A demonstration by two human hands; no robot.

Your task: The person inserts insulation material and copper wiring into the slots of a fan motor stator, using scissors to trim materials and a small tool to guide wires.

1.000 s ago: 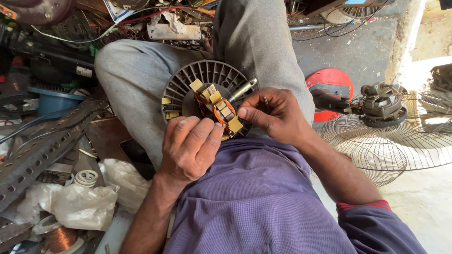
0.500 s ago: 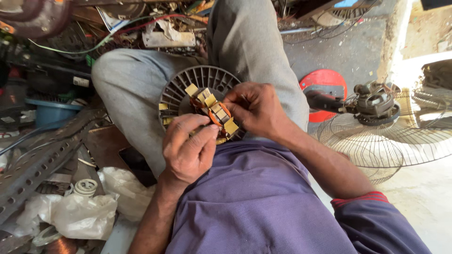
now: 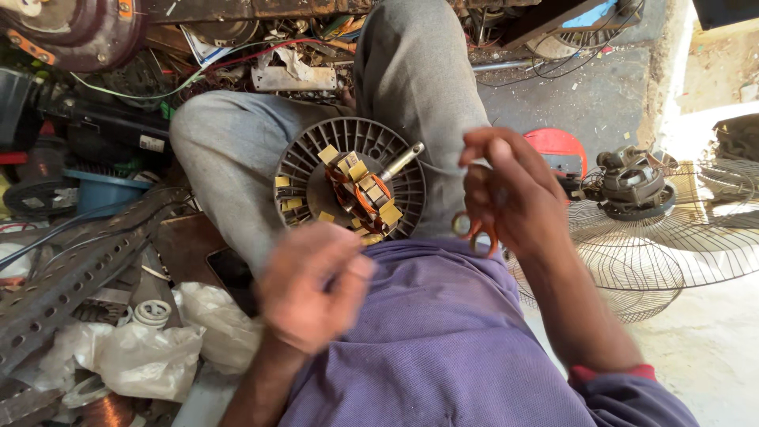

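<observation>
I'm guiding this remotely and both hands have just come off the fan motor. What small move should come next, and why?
Probably bring the left hand back onto the motor housing to steady it. It rests unheld on the lap, shaft tilted up and to the right, copper windings exposed. The right hand is lifted clear and seems to pinch a loop of copper wire, though blur hides the grip.

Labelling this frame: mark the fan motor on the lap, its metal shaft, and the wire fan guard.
fan motor (image 3: 312, 186): head view, on its grey ribbed housing.
metal shaft (image 3: 402, 160): head view, mid-length of the rod.
wire fan guard (image 3: 672, 237): head view, on its wire rings at the right.
</observation>
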